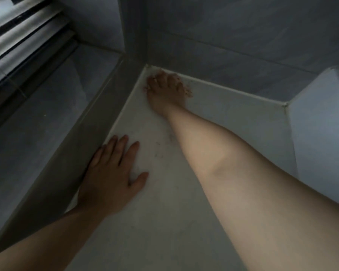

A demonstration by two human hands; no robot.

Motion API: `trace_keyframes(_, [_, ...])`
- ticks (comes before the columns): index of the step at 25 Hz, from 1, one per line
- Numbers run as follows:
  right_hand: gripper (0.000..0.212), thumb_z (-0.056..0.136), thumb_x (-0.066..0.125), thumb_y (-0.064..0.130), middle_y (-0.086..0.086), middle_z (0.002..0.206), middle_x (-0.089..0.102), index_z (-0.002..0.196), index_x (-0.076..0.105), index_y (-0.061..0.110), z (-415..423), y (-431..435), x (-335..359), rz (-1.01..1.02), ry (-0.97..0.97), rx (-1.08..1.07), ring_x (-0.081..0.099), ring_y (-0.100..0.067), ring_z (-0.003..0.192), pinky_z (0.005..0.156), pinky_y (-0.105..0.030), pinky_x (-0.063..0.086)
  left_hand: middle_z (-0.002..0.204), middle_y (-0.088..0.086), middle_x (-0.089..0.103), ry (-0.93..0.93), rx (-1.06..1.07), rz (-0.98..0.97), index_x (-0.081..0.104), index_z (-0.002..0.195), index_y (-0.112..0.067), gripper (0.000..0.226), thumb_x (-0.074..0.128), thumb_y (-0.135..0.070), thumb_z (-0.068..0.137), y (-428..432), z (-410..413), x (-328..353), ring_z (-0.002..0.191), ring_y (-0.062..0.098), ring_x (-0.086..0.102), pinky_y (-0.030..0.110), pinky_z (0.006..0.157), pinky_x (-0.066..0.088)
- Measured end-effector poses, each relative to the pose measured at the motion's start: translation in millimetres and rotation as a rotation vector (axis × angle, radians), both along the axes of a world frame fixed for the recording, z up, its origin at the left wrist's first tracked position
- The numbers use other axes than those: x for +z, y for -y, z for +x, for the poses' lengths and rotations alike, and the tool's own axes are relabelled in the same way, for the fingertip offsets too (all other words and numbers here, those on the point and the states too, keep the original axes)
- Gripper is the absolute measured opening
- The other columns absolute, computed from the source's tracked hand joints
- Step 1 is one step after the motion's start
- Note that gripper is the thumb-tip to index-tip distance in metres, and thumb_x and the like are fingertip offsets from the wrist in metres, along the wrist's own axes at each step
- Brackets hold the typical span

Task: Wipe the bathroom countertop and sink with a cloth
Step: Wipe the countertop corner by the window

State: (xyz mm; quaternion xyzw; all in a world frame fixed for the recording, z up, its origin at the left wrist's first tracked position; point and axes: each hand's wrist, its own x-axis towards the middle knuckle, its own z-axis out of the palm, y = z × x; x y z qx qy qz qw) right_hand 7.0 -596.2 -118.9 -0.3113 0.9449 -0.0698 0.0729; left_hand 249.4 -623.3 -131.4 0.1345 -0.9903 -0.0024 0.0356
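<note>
The cloth (188, 92), a brownish rag that shows only as frayed edges, lies in the far corner of the white counter (164, 222), where the two tiled walls (243, 36) meet. It is almost wholly covered by the right hand (165, 90). That hand's fingers (172, 80) are spread and lie on top of the cloth, pressing it flat against the counter rather than wrapping round it, though this part is blurred. The right forearm stretches across the counter from the lower right. The left hand (110, 177) rests palm down on the counter near its left side, well apart from the cloth. Its fingers are straight and relaxed, its thumb is out to the side, and it holds nothing. Just beside it runs a raised grey ledge (76, 153). A pale sealing strip (233, 88) lines the joint between counter and back wall. Faint dark specks (159, 154) dot the counter between the two arms.
</note>
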Motion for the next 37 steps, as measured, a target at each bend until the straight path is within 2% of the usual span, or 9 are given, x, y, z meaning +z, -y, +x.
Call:
trace_keyframes(7, [0.053, 0.100, 0.014, 0.040, -0.008, 0.159, -0.002, 0.150, 0.009, 0.021, -33, -198, 1, 0.078, 0.075, -0.667, -0.005, -0.037, 0.144, 0.115, -0.054, -0.003, 0.141, 0.017, 0.044, 0.017, 0.007, -0.002, 0.046, 0.136, -0.013, 0.073, 0.031, -0.057, 0.081, -1, 1, -1, 0.130, 0.035, 0.041, 0.041, 0.105, 0.023])
trace_keyframes(11, [0.055, 0.101, 0.015, 0.034, -0.014, 0.158, -0.002, 0.150, 0.007, 0.009, -23, -168, 21, 0.022, 0.141, -0.949, -0.005, -0.038, 0.144, 0.115, -0.053, -0.003, 0.142, 0.016, 0.044, 0.029, 0.043, 0.033, 0.042, 0.138, -0.007, 0.078, 0.030, -0.059, 0.080, -1, 0, 1, 0.131, 0.033, 0.040, 0.040, 0.106, 0.023])
trace_keyframes(13, [0.054, 0.101, 0.022, 0.031, -0.019, 0.156, 0.009, 0.148, 0.017, 0.005, -13, -104, 23, -0.017, 0.068, -0.800, 0.003, -0.040, 0.143, 0.113, -0.055, 0.005, 0.139, 0.018, 0.046, 0.025, 0.059, 0.048, 0.041, 0.136, 0.000, 0.082, 0.032, -0.058, 0.079, -2, -1, 3, 0.129, 0.033, 0.043, 0.039, 0.105, 0.022])
trace_keyframes(15, [0.052, 0.100, 0.026, 0.031, -0.018, 0.156, 0.012, 0.147, 0.023, 0.008, 4, -35, 22, -0.090, 0.061, -0.495, 0.004, -0.037, 0.144, 0.114, -0.051, 0.006, 0.138, 0.019, 0.047, 0.028, 0.054, 0.051, 0.042, 0.134, 0.003, 0.083, 0.034, -0.058, 0.078, -1, -1, 2, 0.128, 0.033, 0.045, 0.038, 0.105, 0.022])
trace_keyframes(19, [0.050, 0.101, 0.016, 0.025, -0.006, 0.159, 0.001, 0.150, 0.011, 0.016, 46, 41, 11, -0.135, 0.173, -0.172, -0.006, -0.028, 0.145, 0.115, -0.043, -0.007, 0.140, 0.018, 0.045, 0.029, 0.049, 0.062, 0.046, 0.132, 0.002, 0.082, 0.035, -0.057, 0.077, -1, -2, 3, 0.130, 0.032, 0.043, 0.038, 0.106, 0.022])
trace_keyframes(22, [0.051, 0.100, 0.022, 0.023, -0.001, 0.160, 0.004, 0.151, 0.011, 0.020, 72, 27, 7, -0.141, 0.165, -0.012, -0.004, -0.025, 0.146, 0.115, -0.042, -0.005, 0.139, 0.019, 0.046, 0.035, 0.057, 0.071, 0.048, 0.130, 0.003, 0.082, 0.035, -0.057, 0.076, -2, -2, 5, 0.128, 0.032, 0.044, 0.037, 0.106, 0.022])
trace_keyframes(27, [0.043, 0.101, 0.029, 0.038, 0.012, 0.158, 0.013, 0.143, 0.030, 0.041, 95, -40, 12, -0.039, 0.154, 0.420, 0.000, -0.017, 0.146, 0.115, -0.043, -0.002, 0.136, 0.019, 0.049, 0.047, 0.062, 0.074, 0.047, 0.131, 0.003, 0.081, 0.037, -0.056, 0.076, -1, -1, 5, 0.128, 0.031, 0.045, 0.036, 0.106, 0.022])
trace_keyframes(32, [0.048, 0.100, 0.020, 0.044, 0.009, 0.159, -0.001, 0.147, 0.012, 0.042, 46, -26, 4, 0.006, 0.114, 0.134, -0.007, -0.021, 0.146, 0.113, -0.049, -0.007, 0.138, 0.019, 0.047, 0.035, 0.052, 0.053, 0.048, 0.130, 0.003, 0.081, 0.037, -0.056, 0.076, -1, -1, 3, 0.128, 0.031, 0.044, 0.036, 0.106, 0.020])
trace_keyframes(37, [0.049, 0.101, 0.023, 0.034, -0.001, 0.160, 0.003, 0.149, 0.018, 0.029, 5, -100, -2, -0.007, 0.050, -0.244, -0.001, -0.028, 0.146, 0.115, -0.047, -0.004, 0.139, 0.019, 0.046, 0.032, 0.041, 0.050, 0.047, 0.131, 0.003, 0.082, 0.035, -0.056, 0.077, -1, 0, 2, 0.129, 0.032, 0.043, 0.036, 0.107, 0.019])
